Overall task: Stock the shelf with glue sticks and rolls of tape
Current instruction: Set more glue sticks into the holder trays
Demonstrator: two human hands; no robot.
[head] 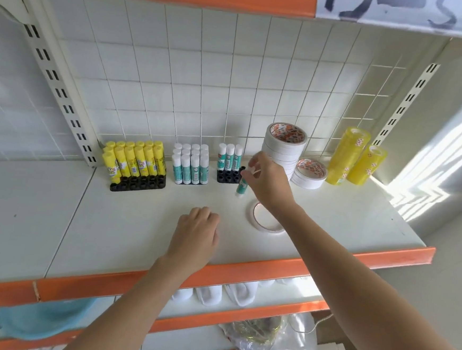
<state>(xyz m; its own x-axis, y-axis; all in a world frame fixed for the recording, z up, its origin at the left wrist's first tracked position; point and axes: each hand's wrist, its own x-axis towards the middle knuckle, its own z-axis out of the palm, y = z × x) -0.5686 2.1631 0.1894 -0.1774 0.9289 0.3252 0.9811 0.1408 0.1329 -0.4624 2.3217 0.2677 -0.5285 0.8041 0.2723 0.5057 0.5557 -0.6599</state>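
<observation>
- Nearest the camera, 2 bare forearms reached over the orange front edge (244,272) of the white shelf (126,222).
- Resting knuckles-up on the shelf, the left hand (196,235) had its fingers loosely bent under and held nothing.
- Further back, the right hand (271,180) pinched the white cap end of a teal glue stick (241,188), which hung tilted just in front of a black holder tray (228,176).
- That tray carried 3 teal glue sticks (230,154) in its back row; the front holes stood unfilled.
- To its left stood a full block of white-capped teal sticks (190,166), then a tray of yellow glue sticks (134,160) with its front row of holes bare.
- 1 thin tape roll (251,213) lay flat on the shelf, partly hidden under the right wrist.
- Behind the right hand rose a tall stack of white tape rolls (285,143), with a short stack (310,175) beside it.
- 2 stacks of clear yellow tape (348,156) stood at the right, near the wire grid back panel (204,76).
</observation>
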